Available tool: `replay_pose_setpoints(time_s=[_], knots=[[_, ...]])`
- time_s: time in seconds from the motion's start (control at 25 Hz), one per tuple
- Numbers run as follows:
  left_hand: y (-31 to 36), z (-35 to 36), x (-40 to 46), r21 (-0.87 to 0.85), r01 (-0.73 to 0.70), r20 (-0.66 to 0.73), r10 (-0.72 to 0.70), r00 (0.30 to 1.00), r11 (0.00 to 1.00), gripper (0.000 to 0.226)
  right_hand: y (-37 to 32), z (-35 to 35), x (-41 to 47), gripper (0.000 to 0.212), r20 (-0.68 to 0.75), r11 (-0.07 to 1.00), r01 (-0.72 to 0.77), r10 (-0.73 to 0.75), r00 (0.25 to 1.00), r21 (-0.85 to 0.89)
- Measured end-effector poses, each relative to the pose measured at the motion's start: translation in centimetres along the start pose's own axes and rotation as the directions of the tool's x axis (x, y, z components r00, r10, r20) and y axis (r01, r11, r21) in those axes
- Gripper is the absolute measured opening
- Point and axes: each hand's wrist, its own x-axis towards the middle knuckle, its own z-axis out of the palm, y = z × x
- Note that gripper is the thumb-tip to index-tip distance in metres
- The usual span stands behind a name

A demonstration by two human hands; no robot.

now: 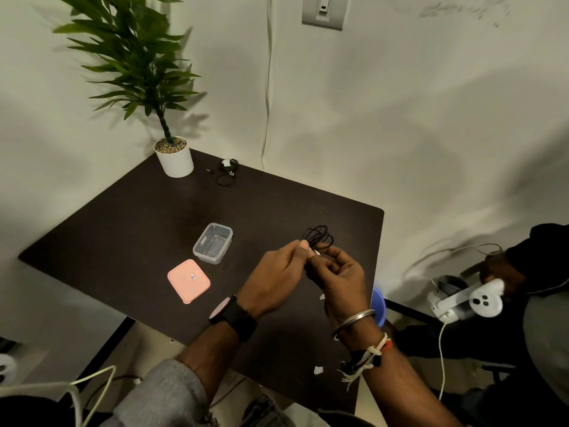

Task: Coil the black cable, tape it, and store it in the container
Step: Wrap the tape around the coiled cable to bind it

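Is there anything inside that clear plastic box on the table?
The clear container looks empty; the dark table shows through its walls. Its pink lid lies beside it, off. The coiled black cable is outside, held in both hands. Nothing covers the box.

Single head-worn wide-angle view, looking forward and down, near the table (pixel 123 229), facing a wall corner

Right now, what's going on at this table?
A person holds a coiled black cable above the table with both hands: the left hand pinches near a small white piece, probably tape, and the right hand supports the coil. The clear container sits open and empty, its pink lid beside it. Another taped cable lies near the plant pot.
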Motion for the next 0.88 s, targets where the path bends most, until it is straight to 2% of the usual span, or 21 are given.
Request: replay_pose_setpoints(time_s=[0.12,0.24,0.32,0.4,0.52,0.68,0.8,0.88], knots=[[0.0,-0.2,0.2,0.057,-0.056,-0.007,0.057,0.998,0.997,0.036,0.0,-0.4,0.3,0.035,0.036,0.999,0.018,-0.016,0.999,-0.045],[-0.3,-0.3,0.5,0.071,-0.056,0.024,0.055,0.998,0.996,0.038,0.0,-1.0,0.6,0.042,0.061,0.996,0.044,-0.039,0.997,-0.079],[-0.5,-0.3,0.7,-0.008,-0.016,0.091,0.016,0.996,1.0,0.038,-0.2,-1.3,0.7,0.042,0.075,0.996,0.048,-0.043,0.996,-0.069],[-0.4,-0.4,0.8,-0.166,0.035,0.154,-0.01,0.988,0.986,0.037,-0.4,-1.5,0.8,0.041,0.102,0.999,0.048,-0.046,0.994,-0.024],[-0.1,-0.5,0.6,-0.319,0.074,0.219,-0.003,0.976,0.945,0.039,-0.6,-1.5,0.7,0.047,0.132,0.999,0.029,-0.034,0.991,0.035],[0.0,-0.8,0.5,-0.391,0.115,0.293,0.005,0.956,0.913,0.04,-1.0,-1.5,0.3,0.05,0.111,1.0,0.01,-0.012,0.994,0.018],[0.2,-0.9,0.1,-0.432,0.14,0.35,0.022,0.936,0.891,0.041,-1.8,-1.6,0.2,0.051,0.205,1.0,0.0,-0.003,0.979,0.017],[0.3,-1.1,0.0,-0.446,0.166,0.401,0.03,0.916,0.88,0.042,-2.3,-1.8,0.1,0.041,0.271,0.998,0.051,-0.039,0.962,-0.037]])
